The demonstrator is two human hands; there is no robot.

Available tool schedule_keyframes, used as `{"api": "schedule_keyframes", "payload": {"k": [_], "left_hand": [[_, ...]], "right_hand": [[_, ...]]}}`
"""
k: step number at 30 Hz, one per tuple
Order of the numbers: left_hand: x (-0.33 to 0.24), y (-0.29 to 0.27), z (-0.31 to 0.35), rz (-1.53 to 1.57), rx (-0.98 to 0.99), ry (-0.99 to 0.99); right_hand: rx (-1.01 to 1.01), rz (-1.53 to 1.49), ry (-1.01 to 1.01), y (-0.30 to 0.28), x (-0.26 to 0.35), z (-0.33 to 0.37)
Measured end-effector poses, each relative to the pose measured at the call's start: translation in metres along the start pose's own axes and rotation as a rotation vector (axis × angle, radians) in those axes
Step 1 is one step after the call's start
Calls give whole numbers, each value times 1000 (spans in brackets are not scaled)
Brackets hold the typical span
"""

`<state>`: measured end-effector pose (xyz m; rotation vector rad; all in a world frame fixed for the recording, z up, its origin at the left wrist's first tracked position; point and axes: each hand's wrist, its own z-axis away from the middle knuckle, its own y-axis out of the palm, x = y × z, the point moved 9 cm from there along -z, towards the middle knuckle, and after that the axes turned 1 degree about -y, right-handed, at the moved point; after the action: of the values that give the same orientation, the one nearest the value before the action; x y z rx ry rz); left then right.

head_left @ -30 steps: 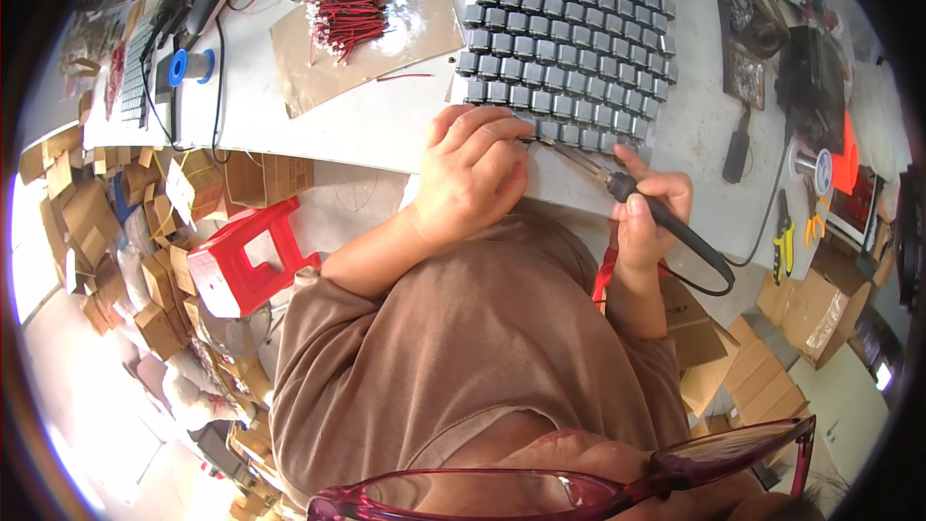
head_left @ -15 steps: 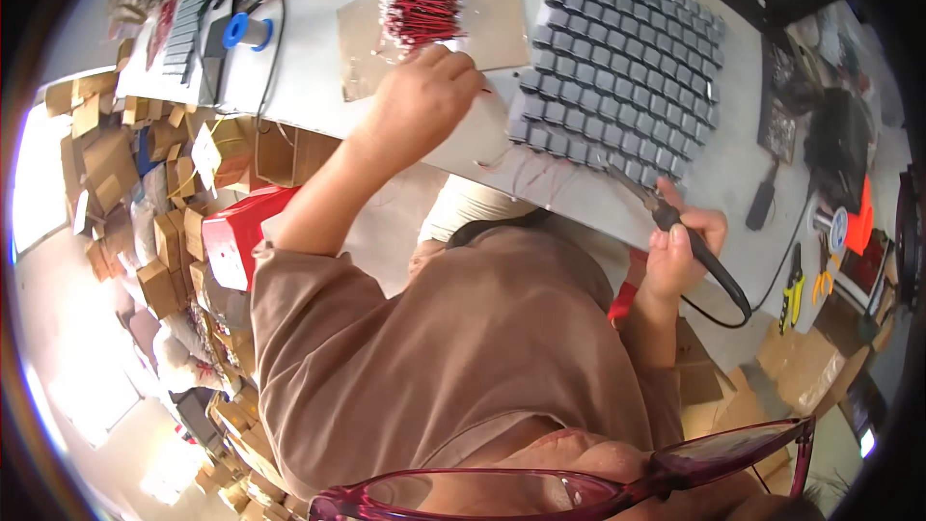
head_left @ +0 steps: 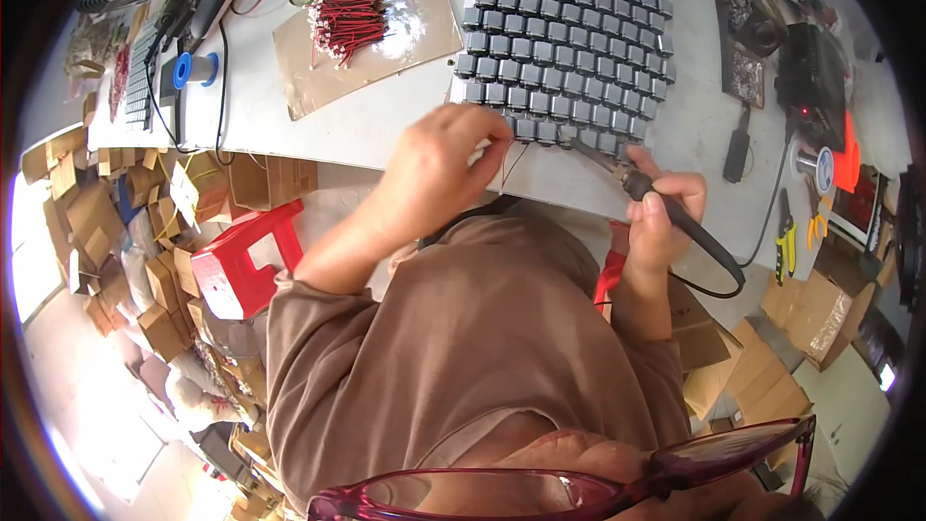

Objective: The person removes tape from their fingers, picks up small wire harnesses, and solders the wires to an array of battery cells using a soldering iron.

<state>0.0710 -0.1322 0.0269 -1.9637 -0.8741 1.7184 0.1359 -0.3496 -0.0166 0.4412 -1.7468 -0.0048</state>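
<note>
Rows of small grey square modules [head_left: 569,48] lie closely packed on the table. At their near left corner my left hand [head_left: 444,159] is closed in a pinch, with a small white end showing between the fingers and thin wire [head_left: 511,166] beside the fingertips. My right hand [head_left: 666,207] grips a soldering iron [head_left: 680,217] by its black handle. The iron's metal tip points up and left at the nearest row of modules; whether it touches one I cannot tell. A bundle of short red wires with white ends [head_left: 349,24] rests on a brown sheet [head_left: 415,48] farther left.
A blue spool [head_left: 196,69] stands on the left of the table [head_left: 260,130]. At the right are a black box with a red light [head_left: 810,87], a solder spool [head_left: 820,169] and yellow-black cutters [head_left: 786,236]. Below left sit a red stool [head_left: 241,265] and many cardboard boxes [head_left: 96,203].
My left hand has come from the red wire bundle, right and nearer, to the edge of the grey modules. My right hand still holds the soldering iron close to the same row. The view has shifted.
</note>
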Motion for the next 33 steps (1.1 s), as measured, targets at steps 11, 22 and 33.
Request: {"api": "schedule_keyframes", "payload": {"k": [11,22,33], "left_hand": [[1,19,6,-44,-48,-78],[-1,19,10,-147,-233,73],[-6,20,10,-206,-231,75]], "right_hand": [[82,32,-68,6,2,0],[126,41,-43,16,3,4],[134,69,-47,18,4,6]]}}
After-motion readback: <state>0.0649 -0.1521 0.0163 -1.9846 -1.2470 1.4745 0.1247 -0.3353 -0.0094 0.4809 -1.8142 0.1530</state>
